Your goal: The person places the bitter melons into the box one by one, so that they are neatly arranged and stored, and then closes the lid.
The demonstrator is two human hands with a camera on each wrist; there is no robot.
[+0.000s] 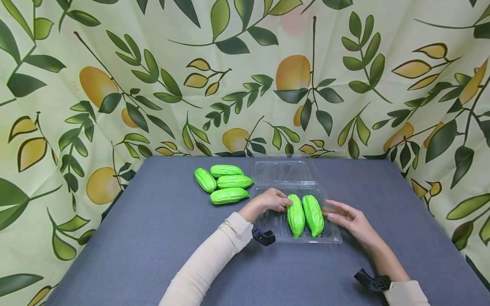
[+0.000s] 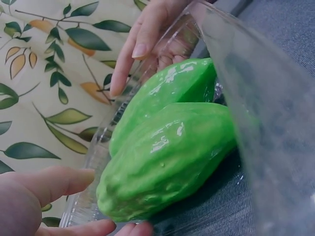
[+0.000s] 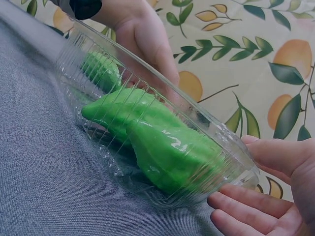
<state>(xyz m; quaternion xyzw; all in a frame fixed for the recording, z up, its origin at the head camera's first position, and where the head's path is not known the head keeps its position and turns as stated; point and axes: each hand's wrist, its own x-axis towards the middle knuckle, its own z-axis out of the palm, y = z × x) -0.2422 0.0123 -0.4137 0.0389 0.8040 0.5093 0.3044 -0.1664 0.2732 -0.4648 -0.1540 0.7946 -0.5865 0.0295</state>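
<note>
Two bright green, bumpy gourds lie side by side in a clear plastic clamshell box [image 1: 275,233], the left gourd [image 1: 295,216] and the right gourd [image 1: 313,216]. My left hand [image 1: 272,199] is over the box at the far end of the left gourd. In the left wrist view, its thumb and fingertips sit loosely around that gourd's tip, the thumb slightly apart from it. With fingers extended, my right hand [image 1: 349,217] rests against the box's right side. In the right wrist view, its thumb [image 3: 275,155] is at the rim and its fingers by the outer wall.
Several more green gourds [image 1: 229,196] lie grouped on the grey tabletop [image 1: 153,238], left of the box. The transparent lid [image 1: 283,171] is folded back, away from me. A leaf-and-fruit patterned cloth [image 1: 237,106] hangs behind the table and at its sides.
</note>
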